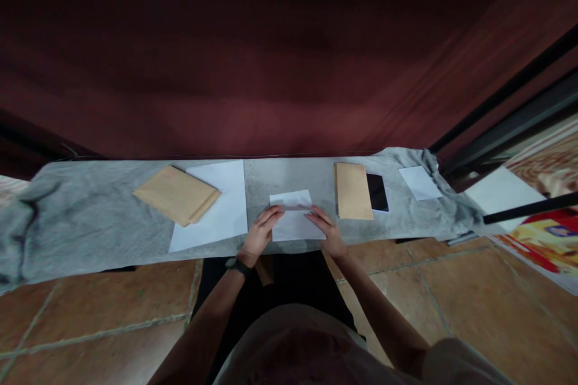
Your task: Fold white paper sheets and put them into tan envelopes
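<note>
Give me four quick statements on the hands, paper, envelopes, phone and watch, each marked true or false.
1. The left hand and right hand both touch the white paper. True.
2. The phone lies left of the right-side envelopes. False: it lies to their right.
3. The left-side envelopes overlap a large white sheet. True.
4. The watch is worn just behind the right hand. False: just behind the left hand.

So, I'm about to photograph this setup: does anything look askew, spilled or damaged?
Slightly askew: the left brown envelopes lie aslant, overlapping a large white sheet, while the right envelope stack sits nearly straight. The grey cloth is rumpled at both ends. No spill or damage stands out.
</note>
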A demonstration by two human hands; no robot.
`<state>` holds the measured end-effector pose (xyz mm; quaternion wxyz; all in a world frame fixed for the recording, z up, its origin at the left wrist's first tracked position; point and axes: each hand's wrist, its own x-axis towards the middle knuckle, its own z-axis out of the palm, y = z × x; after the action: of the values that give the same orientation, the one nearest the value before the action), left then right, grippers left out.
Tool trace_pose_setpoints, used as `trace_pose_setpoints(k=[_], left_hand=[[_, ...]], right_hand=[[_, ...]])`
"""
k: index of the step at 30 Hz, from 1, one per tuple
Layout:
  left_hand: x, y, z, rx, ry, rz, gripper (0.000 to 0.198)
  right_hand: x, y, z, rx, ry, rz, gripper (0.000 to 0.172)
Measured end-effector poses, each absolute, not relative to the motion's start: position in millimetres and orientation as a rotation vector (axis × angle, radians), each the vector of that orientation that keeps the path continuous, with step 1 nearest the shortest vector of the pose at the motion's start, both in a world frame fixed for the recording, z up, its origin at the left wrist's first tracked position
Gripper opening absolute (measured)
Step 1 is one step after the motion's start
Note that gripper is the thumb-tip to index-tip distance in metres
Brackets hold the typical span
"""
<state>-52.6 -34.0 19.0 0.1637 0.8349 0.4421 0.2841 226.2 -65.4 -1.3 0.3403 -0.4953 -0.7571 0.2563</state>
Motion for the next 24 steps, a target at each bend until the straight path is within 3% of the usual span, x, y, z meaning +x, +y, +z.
trace_pose_setpoints(k=[8,18,24], left_hand=[[-50.7,-20.6,14.3,2.41,1.26,0.591,0.062],[-58.3,-13.9,12.4,2.456,1.268,0.386,0.074],[-10.6,8.6,15.9,2.361,1.444,0.526,0.054]], right_hand=[[224.1,-51.2,-2.0,-1.439,-2.145,0.6,0.059],[201.3,-24.8,11.9,-1.587,-1.949,0.608,0.047],[156.5,-9.4,3.0,-1.494,-2.286,0.41,0.051]])
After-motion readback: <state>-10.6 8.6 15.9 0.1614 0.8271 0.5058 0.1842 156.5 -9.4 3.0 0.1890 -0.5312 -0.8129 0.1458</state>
